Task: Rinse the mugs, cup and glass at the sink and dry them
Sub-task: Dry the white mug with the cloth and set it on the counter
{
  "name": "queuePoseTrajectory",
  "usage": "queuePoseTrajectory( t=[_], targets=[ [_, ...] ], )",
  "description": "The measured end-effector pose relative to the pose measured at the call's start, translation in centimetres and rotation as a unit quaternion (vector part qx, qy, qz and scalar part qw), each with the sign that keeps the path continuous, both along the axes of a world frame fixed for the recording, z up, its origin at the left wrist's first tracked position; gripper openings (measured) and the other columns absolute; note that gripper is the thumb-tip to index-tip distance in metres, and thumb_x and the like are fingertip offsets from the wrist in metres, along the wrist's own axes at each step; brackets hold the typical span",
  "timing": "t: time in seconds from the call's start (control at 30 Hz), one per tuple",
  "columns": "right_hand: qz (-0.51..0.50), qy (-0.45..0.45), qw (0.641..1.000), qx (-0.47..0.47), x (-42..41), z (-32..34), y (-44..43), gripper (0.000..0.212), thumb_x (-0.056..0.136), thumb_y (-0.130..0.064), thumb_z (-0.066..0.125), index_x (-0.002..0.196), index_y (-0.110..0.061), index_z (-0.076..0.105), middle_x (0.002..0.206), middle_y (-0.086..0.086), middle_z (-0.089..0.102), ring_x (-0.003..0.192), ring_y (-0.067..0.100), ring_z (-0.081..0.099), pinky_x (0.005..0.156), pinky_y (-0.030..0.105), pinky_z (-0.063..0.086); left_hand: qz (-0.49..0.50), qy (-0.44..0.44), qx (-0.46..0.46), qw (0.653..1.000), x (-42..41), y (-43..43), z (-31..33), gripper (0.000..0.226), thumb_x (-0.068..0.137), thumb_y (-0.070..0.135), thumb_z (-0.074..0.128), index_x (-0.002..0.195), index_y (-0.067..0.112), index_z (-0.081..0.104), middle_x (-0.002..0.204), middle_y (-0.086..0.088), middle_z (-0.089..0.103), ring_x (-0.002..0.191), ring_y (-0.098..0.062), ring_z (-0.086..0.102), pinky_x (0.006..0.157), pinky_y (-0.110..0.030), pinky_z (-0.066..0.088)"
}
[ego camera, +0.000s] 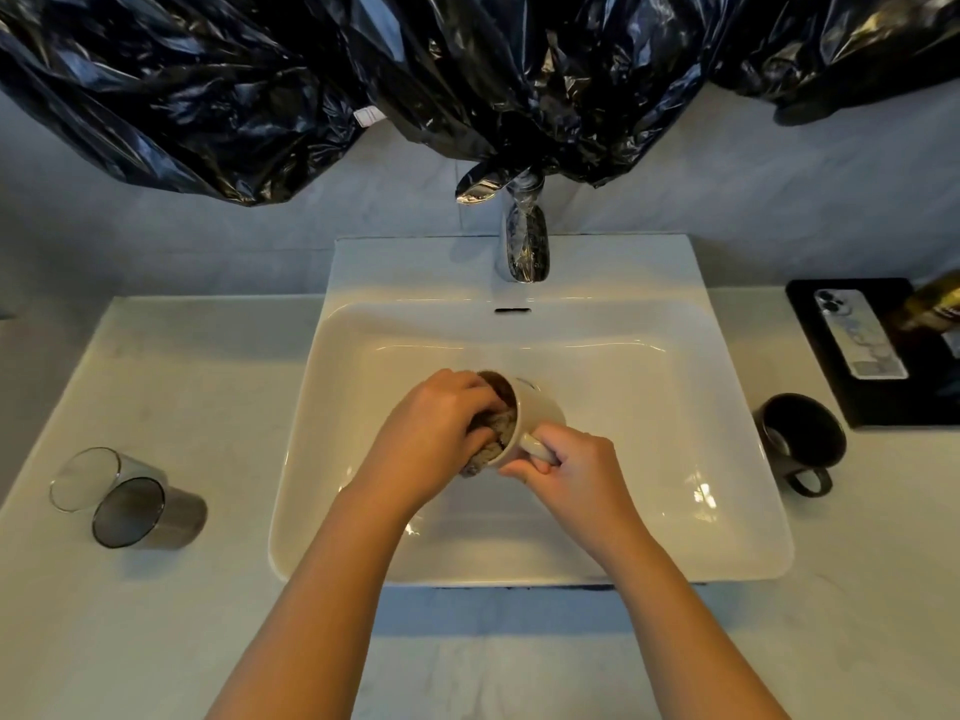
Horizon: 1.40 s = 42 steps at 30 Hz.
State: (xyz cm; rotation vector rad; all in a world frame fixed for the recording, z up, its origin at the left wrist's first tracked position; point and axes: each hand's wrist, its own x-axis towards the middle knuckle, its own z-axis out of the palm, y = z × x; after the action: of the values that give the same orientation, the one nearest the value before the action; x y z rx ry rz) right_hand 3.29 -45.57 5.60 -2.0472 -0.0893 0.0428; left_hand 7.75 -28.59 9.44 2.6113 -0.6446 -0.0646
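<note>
While right hand [569, 467] grips white mug [535, 407] handle over sink [727, 511], drying interior, left hand [434, 433] clutching cloth [485, 449]; next, probably dark mug [800, 433] at counter's right edge.

Sink [727, 511]: glossy white ceramic. Mug [537, 407] above right hand [576, 470]: smooth cream glaze. Cloth [493, 439] under left hand [436, 428]: rough grey weave. Faucet [524, 241] beyond both hands: polished metal. Bags [260, 96] farther back: shiny crinkled black plastic.
</note>
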Motion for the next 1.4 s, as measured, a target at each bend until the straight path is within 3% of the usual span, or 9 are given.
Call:
queuePoseTrajectory(
  t=[0.23, 0.47, 0.6, 0.7, 0.87, 0.93, 1.1, 1.27, 1.4],
  targets=[
    [-0.009, 0.005, 1.000, -0.001, 0.3, -0.3, -1.5, 0.031, 0.077, -0.021, 0.082, 0.065, -0.010, 0.056, 0.058, -0.006, 0.053, 0.058, 0.007, 0.045, 0.054, 0.013, 0.036, 0.080, 0.025, -0.103, 0.991, -1.6, 2.0, 0.5, 0.053, 0.081, 0.037, 0.072, 0.130, 0.032, 0.052, 0.138, 0.008, 0.035, 0.121, -0.003, 0.039, 0.095, -0.016, 0.042],
    [0.013, 0.008, 1.000, -0.005, 0.3, 0.1, -0.6, 0.043, 0.078, -0.015, 0.081, 0.059, -0.032, 0.046, 0.053, -0.023, 0.052, 0.058, -0.002, 0.049, 0.056, 0.007, 0.038, 0.105, 0.057, -0.156, 0.981, -1.6, -1.0, -0.1, 0.039, 0.078, 0.002, 0.070, 0.113, 0.020, 0.067, 0.106, 0.006, 0.068, 0.093, -0.007, 0.061, 0.080, -0.015, 0.049],
    [-0.009, 0.007, 1.000, 0.013, 0.0, -0.2, -1.0, 0.048, 0.077, -0.013, 0.082, 0.057, -0.034, 0.044, 0.052, -0.022, 0.051, 0.055, 0.001, 0.047, 0.056, 0.009, 0.038, 0.016, 0.076, -0.068, 0.995, -1.4, 0.1, -0.7, 0.032, 0.097, 0.029, 0.053, 0.128, 0.032, 0.060, 0.118, 0.020, 0.063, 0.106, 0.004, 0.054, 0.103, -0.007, 0.022],
    [-0.006, -0.001, 1.000, -0.002, 0.3, -0.4, -1.3, 0.048, 0.076, -0.015, 0.083, 0.056, -0.029, 0.041, 0.051, -0.017, 0.048, 0.055, 0.004, 0.044, 0.055, 0.011, 0.037, -0.056, 0.104, -0.013, 0.993, -1.6, 1.1, -1.7, 0.043, 0.098, 0.044, 0.033, 0.139, 0.040, 0.048, 0.139, 0.023, 0.049, 0.128, 0.008, 0.041, 0.119, -0.026, 0.004],
    [0.027, -0.042, 0.998, -0.041, 0.7, -0.3, -1.1, 0.057, 0.076, -0.014, 0.082, 0.055, -0.036, 0.034, 0.053, -0.022, 0.050, 0.060, -0.001, 0.049, 0.057, 0.008, 0.037, -0.014, 0.138, -0.089, 0.986, -1.3, 0.7, -2.7, 0.039, 0.097, 0.028, 0.054, 0.135, 0.034, 0.051, 0.123, 0.012, 0.064, 0.098, -0.001, 0.054, 0.084, -0.010, 0.040],
    [0.041, -0.046, 0.996, -0.063, 0.9, -0.4, -1.1, 0.053, 0.076, -0.017, 0.083, 0.055, -0.030, 0.035, 0.053, -0.018, 0.046, 0.061, 0.004, 0.049, 0.055, 0.012, 0.037, 0.033, 0.178, -0.136, 0.974, -1.1, 0.5, -3.0, 0.048, 0.091, 0.024, 0.063, 0.136, 0.032, 0.050, 0.121, 0.007, 0.066, 0.102, -0.007, 0.062, 0.088, -0.020, 0.049],
    [0.053, -0.047, 0.995, -0.065, 0.3, -1.0, -0.7, 0.055, 0.077, -0.017, 0.082, 0.058, -0.035, 0.033, 0.056, -0.021, 0.044, 0.063, -0.001, 0.051, 0.058, 0.010, 0.039, 0.062, 0.205, -0.161, 0.963, -0.7, -0.3, -3.6, 0.028, 0.089, 0.021, 0.065, 0.117, 0.023, 0.069, 0.106, 0.007, 0.063, 0.097, -0.014, 0.061, 0.082, -0.019, 0.047],
    [0.051, -0.060, 0.994, -0.077, 0.6, -1.3, -0.9, 0.056, 0.076, -0.016, 0.083, 0.058, -0.033, 0.033, 0.055, -0.020, 0.042, 0.062, 0.000, 0.048, 0.056, 0.010, 0.036, 0.015, 0.185, -0.125, 0.975, -1.5, 0.0, -3.9, 0.023, 0.097, 0.024, 0.051, 0.110, 0.033, 0.068, 0.123, 0.017, 0.059, 0.106, -0.005, 0.054, 0.109, -0.039, 0.016],
    [0.074, -0.075, 0.991, -0.084, 0.6, -1.6, -0.6, 0.065, 0.075, -0.013, 0.083, 0.058, -0.038, 0.026, 0.052, -0.020, 0.042, 0.062, -0.005, 0.048, 0.058, 0.007, 0.036, 0.091, 0.299, -0.204, 0.928, -1.2, 0.0, -3.6, 0.022, 0.099, 0.025, 0.049, 0.118, 0.025, 0.060, 0.098, 0.004, 0.067, 0.087, -0.015, 0.061, 0.085, -0.036, 0.049]
  ],
)
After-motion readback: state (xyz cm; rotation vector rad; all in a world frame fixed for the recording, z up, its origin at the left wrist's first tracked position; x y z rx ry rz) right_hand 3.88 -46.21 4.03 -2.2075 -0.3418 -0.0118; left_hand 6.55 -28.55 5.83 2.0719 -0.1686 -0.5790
